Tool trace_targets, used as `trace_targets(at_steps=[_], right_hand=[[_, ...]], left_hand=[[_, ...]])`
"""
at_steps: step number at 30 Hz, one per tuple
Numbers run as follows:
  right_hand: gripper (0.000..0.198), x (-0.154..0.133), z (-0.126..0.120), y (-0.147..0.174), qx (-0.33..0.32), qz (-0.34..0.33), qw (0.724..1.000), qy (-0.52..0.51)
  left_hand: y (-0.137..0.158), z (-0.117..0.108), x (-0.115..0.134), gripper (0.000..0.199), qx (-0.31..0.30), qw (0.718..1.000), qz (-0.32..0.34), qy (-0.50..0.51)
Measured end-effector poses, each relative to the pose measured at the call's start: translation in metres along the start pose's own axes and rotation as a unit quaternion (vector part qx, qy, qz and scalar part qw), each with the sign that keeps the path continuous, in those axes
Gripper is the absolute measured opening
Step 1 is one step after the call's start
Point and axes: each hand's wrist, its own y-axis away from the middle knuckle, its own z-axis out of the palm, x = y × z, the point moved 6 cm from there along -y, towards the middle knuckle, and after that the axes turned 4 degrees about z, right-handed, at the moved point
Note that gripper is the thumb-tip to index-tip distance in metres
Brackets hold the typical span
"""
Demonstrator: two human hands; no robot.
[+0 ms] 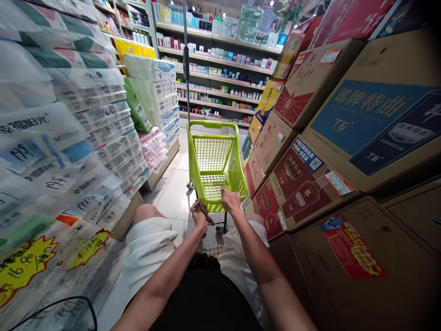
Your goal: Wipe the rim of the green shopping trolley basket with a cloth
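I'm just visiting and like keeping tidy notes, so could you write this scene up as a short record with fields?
Place: shop aisle with a pale tiled floor
Left hand: holding a brownish cloth
Right hand: curled at the near rim of a green basket; grip unclear
Left side: stacked wrapped packs
Right side: stacked cartons
Ahead: shelves of small boxes and bottles

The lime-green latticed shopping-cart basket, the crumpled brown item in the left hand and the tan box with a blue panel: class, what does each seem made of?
Lime-green latticed basket: probably moulded plastic, slightly glossy; even colour, rounded rim. Crumpled brown item: apparently soft, matt fabric, from its folds; fibre unclear. Tan box with blue panel: likely printed cardboard; papery brown faces.
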Motion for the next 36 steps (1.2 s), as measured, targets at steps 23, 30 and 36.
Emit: trace_targets(at_steps=[23, 30, 36], right_hand=[[0.085, -0.024, 0.016, -0.007, -0.072, 0.054, 0.864, -0.496], [0.052, -0.061, 0.015, 0.022, -0.099, -0.099, 0.909, -0.393], [0.036, -0.08, 0.016, 0.037, -0.051, -0.116, 0.938, -0.323]], left_hand=[[0.024, 0.006, 0.046, 0.024, -0.135, 0.918, 0.271, -0.257], [0.015, -0.005, 0.062, 0.045, -0.105, 0.927, 0.268, -0.241], [0.021, -0.015, 0.068, 0.068, -0.222, 0.928, 0.219, -0.203]])
